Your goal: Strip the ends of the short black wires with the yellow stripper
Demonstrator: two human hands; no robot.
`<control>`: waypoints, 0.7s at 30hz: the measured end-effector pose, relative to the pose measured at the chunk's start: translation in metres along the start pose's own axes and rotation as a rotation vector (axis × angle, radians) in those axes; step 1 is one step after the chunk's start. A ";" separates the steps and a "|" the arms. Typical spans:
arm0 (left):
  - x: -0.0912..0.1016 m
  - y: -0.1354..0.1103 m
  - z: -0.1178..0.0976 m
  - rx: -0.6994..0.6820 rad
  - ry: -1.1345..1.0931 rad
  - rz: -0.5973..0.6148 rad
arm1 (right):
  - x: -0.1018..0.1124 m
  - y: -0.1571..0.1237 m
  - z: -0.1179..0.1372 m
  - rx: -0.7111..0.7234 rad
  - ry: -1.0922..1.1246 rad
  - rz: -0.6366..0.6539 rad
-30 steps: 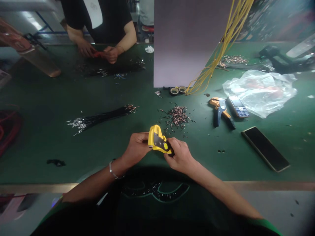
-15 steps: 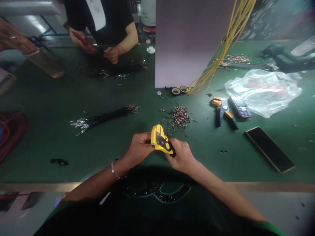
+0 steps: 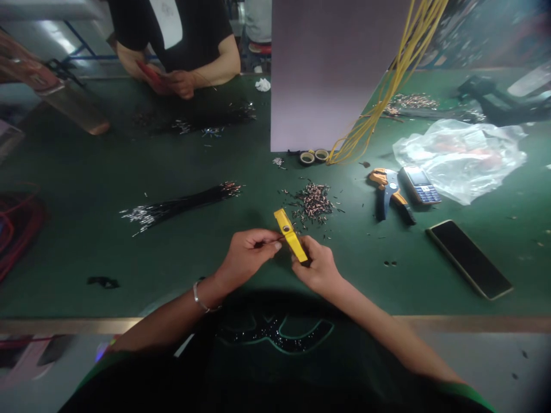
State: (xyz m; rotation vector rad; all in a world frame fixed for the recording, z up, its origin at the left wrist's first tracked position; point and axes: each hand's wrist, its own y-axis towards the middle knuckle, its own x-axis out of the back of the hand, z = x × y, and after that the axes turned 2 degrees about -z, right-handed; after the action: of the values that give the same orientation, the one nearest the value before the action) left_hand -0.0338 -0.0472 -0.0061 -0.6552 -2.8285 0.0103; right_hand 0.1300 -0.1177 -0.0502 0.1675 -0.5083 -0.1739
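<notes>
My right hand (image 3: 317,267) is closed round the handle of a yellow wire stripper (image 3: 291,235), which now shows edge-on above the green table (image 3: 181,246). My left hand (image 3: 247,252) pinches a thin dark wire (image 3: 267,244) at the tool's jaws, fingers pressed together. A pile of small stripped wire bits (image 3: 313,202) lies just beyond the tool. A bundle of black wires with bare ends (image 3: 181,205) lies to the left.
An orange-and-blue stripper (image 3: 390,193), a keypad phone (image 3: 419,184), a smartphone (image 3: 469,258) and a plastic bag (image 3: 460,152) lie to the right. Yellow cables (image 3: 387,86) hang by a grey panel (image 3: 331,69). Tape rolls (image 3: 313,156) sit at its foot. Another person (image 3: 181,46) works at the far side.
The yellow stripper has turned from side-on to edge-on in my right hand. My left hand has come off the tool head and now pinches a thin wire at the jaws.
</notes>
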 end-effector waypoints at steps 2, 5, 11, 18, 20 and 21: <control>0.001 0.000 -0.002 0.019 -0.017 -0.013 | 0.001 0.002 0.003 -0.128 0.138 0.028; 0.003 0.001 -0.002 -0.001 -0.004 -0.035 | 0.002 0.004 0.007 -0.309 0.383 0.093; 0.002 0.002 0.004 -0.133 0.026 -0.077 | -0.001 0.005 0.010 -0.463 0.662 0.142; 0.001 0.002 0.006 -0.408 0.070 -0.099 | -0.003 0.006 0.009 -0.490 0.774 0.202; 0.000 0.002 0.006 -0.452 0.052 -0.080 | -0.004 0.006 0.011 -0.503 0.786 0.214; 0.000 0.002 0.006 -0.466 0.042 -0.070 | -0.004 0.006 0.011 -0.508 0.790 0.220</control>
State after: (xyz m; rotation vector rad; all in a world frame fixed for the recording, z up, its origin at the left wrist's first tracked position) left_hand -0.0343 -0.0450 -0.0125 -0.6319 -2.8241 -0.6816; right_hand 0.1219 -0.1119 -0.0413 -0.3135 0.3124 -0.0083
